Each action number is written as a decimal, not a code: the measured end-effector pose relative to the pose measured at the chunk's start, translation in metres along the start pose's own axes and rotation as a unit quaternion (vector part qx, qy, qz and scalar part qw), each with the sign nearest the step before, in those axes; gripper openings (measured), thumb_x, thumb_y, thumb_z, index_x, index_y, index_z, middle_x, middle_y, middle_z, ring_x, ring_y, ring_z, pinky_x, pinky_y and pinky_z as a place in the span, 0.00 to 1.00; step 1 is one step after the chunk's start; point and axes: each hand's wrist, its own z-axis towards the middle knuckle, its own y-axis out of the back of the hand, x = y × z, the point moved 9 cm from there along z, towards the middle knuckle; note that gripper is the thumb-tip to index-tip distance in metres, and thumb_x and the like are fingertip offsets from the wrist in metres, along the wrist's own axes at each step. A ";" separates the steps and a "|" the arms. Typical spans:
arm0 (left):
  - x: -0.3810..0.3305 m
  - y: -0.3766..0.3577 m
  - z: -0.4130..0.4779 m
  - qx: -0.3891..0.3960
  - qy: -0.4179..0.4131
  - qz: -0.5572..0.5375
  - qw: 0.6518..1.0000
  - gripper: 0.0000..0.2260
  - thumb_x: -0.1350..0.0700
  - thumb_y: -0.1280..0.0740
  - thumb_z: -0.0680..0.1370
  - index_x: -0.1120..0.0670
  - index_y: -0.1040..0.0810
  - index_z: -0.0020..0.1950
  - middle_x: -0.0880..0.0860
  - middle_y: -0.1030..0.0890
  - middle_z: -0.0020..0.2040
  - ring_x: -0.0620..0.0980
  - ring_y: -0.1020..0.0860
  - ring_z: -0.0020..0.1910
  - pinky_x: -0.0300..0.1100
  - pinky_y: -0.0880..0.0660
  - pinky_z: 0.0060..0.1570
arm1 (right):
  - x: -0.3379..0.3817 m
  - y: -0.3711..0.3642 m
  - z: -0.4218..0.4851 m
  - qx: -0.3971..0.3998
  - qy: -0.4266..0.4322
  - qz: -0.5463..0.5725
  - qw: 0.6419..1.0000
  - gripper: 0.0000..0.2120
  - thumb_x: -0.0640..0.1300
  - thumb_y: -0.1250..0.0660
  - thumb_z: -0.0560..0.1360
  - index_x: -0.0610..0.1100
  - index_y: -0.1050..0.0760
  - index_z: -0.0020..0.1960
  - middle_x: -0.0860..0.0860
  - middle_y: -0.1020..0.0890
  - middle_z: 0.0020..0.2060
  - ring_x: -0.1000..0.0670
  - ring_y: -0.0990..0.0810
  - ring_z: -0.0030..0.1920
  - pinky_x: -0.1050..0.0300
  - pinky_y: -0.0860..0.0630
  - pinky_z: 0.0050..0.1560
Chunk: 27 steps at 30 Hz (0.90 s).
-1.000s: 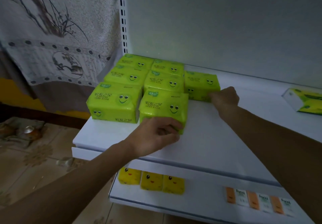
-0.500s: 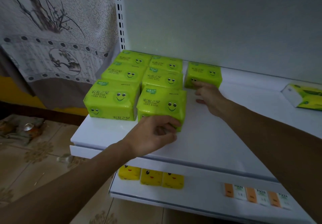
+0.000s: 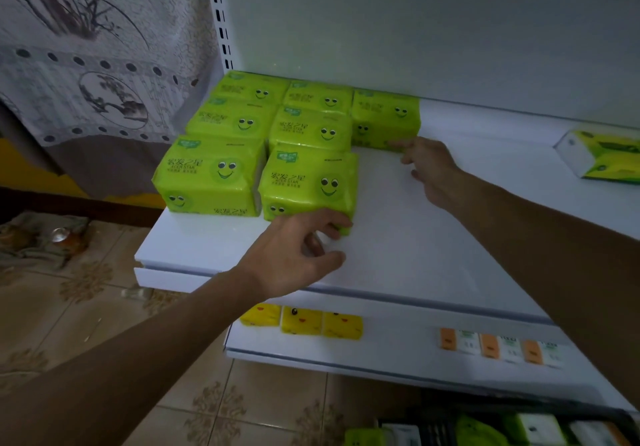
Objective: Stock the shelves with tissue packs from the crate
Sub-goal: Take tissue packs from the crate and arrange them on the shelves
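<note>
Upper shelf point(image 3: 398, 237): white, is taking up most of the view; both my arms are reaching over it.
Lower shelf point(image 3: 398, 345): white, is showing under the upper shelf's front edge.
Crate point(image 3: 485, 415): dark, is sitting at the bottom right below the shelves; more packs are lying in it, too blurred to count.
Green tissue packs point(image 3: 228, 123): seven are standing at the upper shelf's left rear corner, two columns of three plus one more at the back right, all touching their neighbours.
White-and-green pack point(image 3: 602, 158): is lying alone at the far right of the upper shelf, well apart from the green block.
Front pack point(image 3: 304, 182): is sitting at the front of the second column.
Rear-right pack point(image 3: 384, 116): is standing against the back panel.
Yellow packs point(image 3: 301, 321): three are sitting side by side on the lower shelf.
Orange-and-white packs point(image 3: 498, 347): three are lining up further right on the lower shelf.
Left hand point(image 3: 298, 251): released, grasping nothing; loosely bent fingertips are touching the front pack's lower right corner, thumb is lying apart over the shelf.
Right hand point(image 3: 433, 171): released; fingers are stretching out, index tip is touching the rear-right pack's lower front edge.
</note>
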 end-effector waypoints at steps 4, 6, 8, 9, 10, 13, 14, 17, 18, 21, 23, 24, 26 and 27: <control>-0.024 -0.012 -0.005 0.024 -0.024 0.025 0.999 0.14 0.50 0.34 0.65 0.35 0.27 0.48 0.45 0.20 0.47 0.39 0.23 0.34 0.25 0.33 0.31 | -0.023 0.015 -0.027 -0.023 -0.021 0.073 0.997 0.14 0.30 0.41 0.72 0.44 0.21 0.47 0.50 0.22 0.45 0.51 0.27 0.49 0.57 0.29 0.52; -0.041 -0.025 -0.007 0.036 -0.045 0.036 0.998 0.14 0.50 0.34 0.66 0.37 0.26 0.50 0.44 0.20 0.48 0.40 0.22 0.35 0.24 0.34 0.31 | -0.034 0.029 -0.049 -0.022 -0.022 0.107 0.994 0.13 0.30 0.40 0.73 0.45 0.22 0.42 0.51 0.22 0.42 0.52 0.25 0.46 0.56 0.25 0.53; -0.058 -0.044 -0.010 0.039 -0.060 0.034 0.997 0.15 0.51 0.33 0.66 0.40 0.25 0.51 0.45 0.20 0.47 0.40 0.22 0.34 0.24 0.34 0.31 | -0.044 0.046 -0.076 -0.016 -0.018 0.160 0.987 0.12 0.30 0.40 0.73 0.44 0.23 0.41 0.49 0.22 0.44 0.51 0.23 0.47 0.57 0.22 0.51; -0.066 -0.058 -0.012 0.042 -0.067 0.028 0.996 0.15 0.52 0.33 0.66 0.41 0.24 0.51 0.46 0.19 0.47 0.41 0.23 0.34 0.24 0.34 0.32 | -0.050 0.058 -0.089 -0.019 -0.016 0.180 0.983 0.12 0.29 0.40 0.73 0.43 0.23 0.41 0.48 0.21 0.44 0.50 0.22 0.47 0.57 0.21 0.49; -0.075 -0.075 -0.014 0.048 -0.079 0.024 0.995 0.15 0.51 0.32 0.66 0.43 0.23 0.52 0.47 0.19 0.46 0.41 0.23 0.34 0.23 0.34 0.33 | -0.057 0.071 -0.102 -0.026 -0.014 0.193 0.981 0.11 0.29 0.39 0.73 0.43 0.23 0.41 0.47 0.21 0.45 0.50 0.21 0.47 0.57 0.20 0.48; -0.109 -0.141 -0.027 0.080 -0.131 0.025 0.988 0.16 0.50 0.33 0.67 0.51 0.21 0.54 0.48 0.20 0.45 0.42 0.22 0.34 0.21 0.35 0.34 | -0.077 0.119 -0.132 -0.051 0.000 0.206 0.977 0.10 0.30 0.39 0.73 0.43 0.24 0.41 0.47 0.20 0.43 0.51 0.20 0.43 0.58 0.19 0.43; -0.121 -0.168 -0.032 0.097 -0.142 0.022 0.985 0.16 0.52 0.32 0.68 0.53 0.21 0.54 0.47 0.20 0.44 0.43 0.22 0.35 0.20 0.35 0.34 | -0.084 0.138 -0.142 -0.060 0.009 0.205 0.977 0.10 0.31 0.39 0.73 0.44 0.24 0.42 0.48 0.20 0.42 0.51 0.20 0.42 0.59 0.20 0.41; -0.149 -0.250 -0.051 0.162 -0.169 0.021 0.972 0.16 0.55 0.31 0.68 0.53 0.21 0.55 0.48 0.20 0.46 0.44 0.22 0.36 0.20 0.36 0.34 | -0.117 0.204 -0.174 -0.104 0.024 0.198 0.974 0.09 0.32 0.39 0.73 0.44 0.25 0.44 0.47 0.20 0.43 0.50 0.20 0.42 0.60 0.22 0.39; -0.154 -0.278 -0.058 0.189 -0.175 0.027 0.966 0.16 0.54 0.31 0.69 0.52 0.21 0.56 0.48 0.19 0.46 0.43 0.22 0.36 0.21 0.35 0.34 | -0.134 0.227 -0.186 -0.125 0.016 0.211 0.969 0.08 0.32 0.38 0.74 0.44 0.25 0.44 0.47 0.21 0.42 0.50 0.21 0.42 0.60 0.22 0.40; -0.145 -0.356 -0.081 0.261 -0.178 0.069 0.946 0.19 0.46 0.36 0.68 0.49 0.22 0.57 0.48 0.20 0.48 0.42 0.22 0.37 0.35 0.26 0.37 | -0.202 0.289 -0.220 -0.204 -0.036 0.232 0.950 0.08 0.33 0.39 0.75 0.45 0.27 0.44 0.48 0.21 0.40 0.51 0.22 0.40 0.60 0.21 0.41; -0.124 -0.400 -0.092 0.297 -0.167 0.092 0.936 0.23 0.43 0.39 0.67 0.50 0.22 0.58 0.48 0.21 0.48 0.45 0.23 0.39 0.42 0.24 0.40 | -0.255 0.317 -0.242 -0.246 -0.069 0.202 0.946 0.08 0.33 0.39 0.75 0.46 0.28 0.44 0.48 0.22 0.40 0.51 0.21 0.40 0.60 0.22 0.40; -0.110 -0.419 -0.097 0.307 -0.156 0.097 0.934 0.25 0.42 0.40 0.67 0.51 0.22 0.59 0.49 0.21 0.48 0.46 0.22 0.41 0.43 0.24 0.41 | -0.286 0.325 -0.252 -0.261 -0.087 0.184 0.944 0.08 0.34 0.38 0.75 0.46 0.28 0.44 0.48 0.22 0.40 0.51 0.21 0.41 0.60 0.22 0.39; -0.079 -0.452 -0.109 0.318 -0.134 0.112 0.932 0.27 0.41 0.41 0.66 0.52 0.22 0.59 0.52 0.21 0.49 0.50 0.21 0.44 0.38 0.27 0.42 | -0.347 0.331 -0.272 -0.278 -0.123 0.143 0.942 0.06 0.35 0.37 0.74 0.45 0.27 0.46 0.47 0.22 0.42 0.48 0.22 0.44 0.58 0.23 0.41; -0.063 -0.466 -0.116 0.319 -0.125 0.125 0.931 0.27 0.41 0.42 0.66 0.53 0.22 0.59 0.53 0.21 0.50 0.52 0.21 0.46 0.36 0.30 0.43 | -0.377 0.329 -0.283 -0.276 -0.143 0.114 0.944 0.05 0.35 0.36 0.74 0.44 0.27 0.47 0.45 0.22 0.43 0.47 0.22 0.47 0.54 0.22 0.45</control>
